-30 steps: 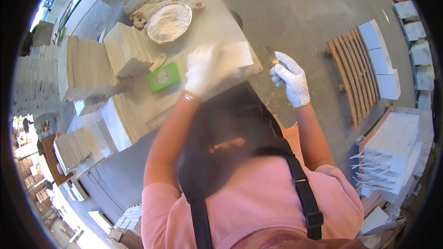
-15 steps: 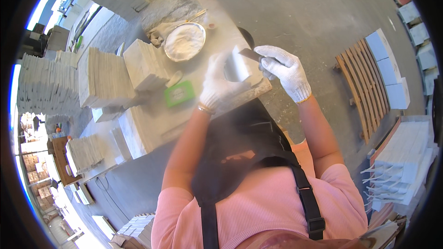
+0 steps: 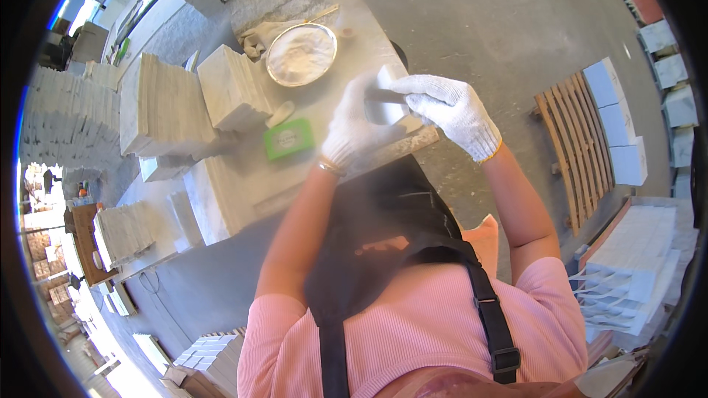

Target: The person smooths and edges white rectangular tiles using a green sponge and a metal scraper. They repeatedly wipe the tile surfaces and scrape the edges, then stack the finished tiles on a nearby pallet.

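A white stone tile (image 3: 386,112) is held on edge above the worktable by my left hand (image 3: 348,124), in a white knit glove, its fingers and thumb round the sides. My right hand (image 3: 456,112), gloved the same way, is closed at the tile's right side. It grips a dark flat blade-like tool (image 3: 383,94), mostly hidden by the fingers, which lies against or just over the tile's face. Beyond my left hand stands a round metal-rimmed bowl (image 3: 301,55) of white powder or paste. A green box (image 3: 289,140) lies left of that hand.
Stacks of stone tiles (image 3: 166,107) stand along the left of the dusty worktable (image 3: 361,22). A cloth (image 3: 254,38) lies behind the bowl. Across the floor at right are a wooden pallet (image 3: 574,151), white blocks (image 3: 618,121) and strapped white bundles (image 3: 634,258).
My right hand has moved left and closer to the tile, bringing the dark tool from the tile's upper edge across its face. The left hand keeps its hold.
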### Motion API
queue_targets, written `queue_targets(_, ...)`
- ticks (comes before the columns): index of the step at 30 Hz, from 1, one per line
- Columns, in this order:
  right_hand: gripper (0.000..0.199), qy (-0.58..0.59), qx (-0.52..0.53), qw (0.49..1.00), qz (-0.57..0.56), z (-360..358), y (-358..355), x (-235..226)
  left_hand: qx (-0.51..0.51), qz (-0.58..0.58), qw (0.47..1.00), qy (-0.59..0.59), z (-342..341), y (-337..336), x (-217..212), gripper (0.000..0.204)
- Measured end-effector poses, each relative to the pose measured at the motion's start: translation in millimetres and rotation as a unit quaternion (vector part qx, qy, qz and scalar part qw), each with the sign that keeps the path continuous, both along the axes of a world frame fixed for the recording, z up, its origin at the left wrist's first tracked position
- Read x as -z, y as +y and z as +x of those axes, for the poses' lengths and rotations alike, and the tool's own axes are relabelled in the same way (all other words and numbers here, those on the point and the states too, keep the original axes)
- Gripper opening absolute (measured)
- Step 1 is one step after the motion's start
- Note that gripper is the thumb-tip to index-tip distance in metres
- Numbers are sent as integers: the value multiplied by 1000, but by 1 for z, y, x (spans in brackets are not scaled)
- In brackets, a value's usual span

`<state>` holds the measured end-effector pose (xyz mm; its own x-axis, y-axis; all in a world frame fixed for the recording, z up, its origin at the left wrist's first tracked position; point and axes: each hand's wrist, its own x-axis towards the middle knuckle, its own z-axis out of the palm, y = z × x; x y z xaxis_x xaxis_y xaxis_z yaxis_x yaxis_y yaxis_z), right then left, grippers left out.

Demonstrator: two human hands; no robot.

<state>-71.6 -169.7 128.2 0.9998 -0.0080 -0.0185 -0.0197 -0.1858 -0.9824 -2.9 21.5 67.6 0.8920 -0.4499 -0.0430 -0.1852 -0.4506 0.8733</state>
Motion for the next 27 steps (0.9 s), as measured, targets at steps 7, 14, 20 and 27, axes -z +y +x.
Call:
queue_targets(7, 30, -16, 21, 1000, 11, -10, 5, 5, -3, -3, 1000, -6, 2, -1, 7, 101)
queue_targets(14, 30, -41, 36, 999, 0, -11, 12, 5, -16, -6, 1000, 10, -1, 1, -1, 100)
queue_targets(20, 29, -24, 81, 996, -18, -23, 19, 6, -49, -3, 999, 22, -6, -1, 3, 102)
queue_targets(27, 29, -79, 24, 995, -60, -32, 73, 16, 25, -110, 975, -194, 6, -3, 35, 108)
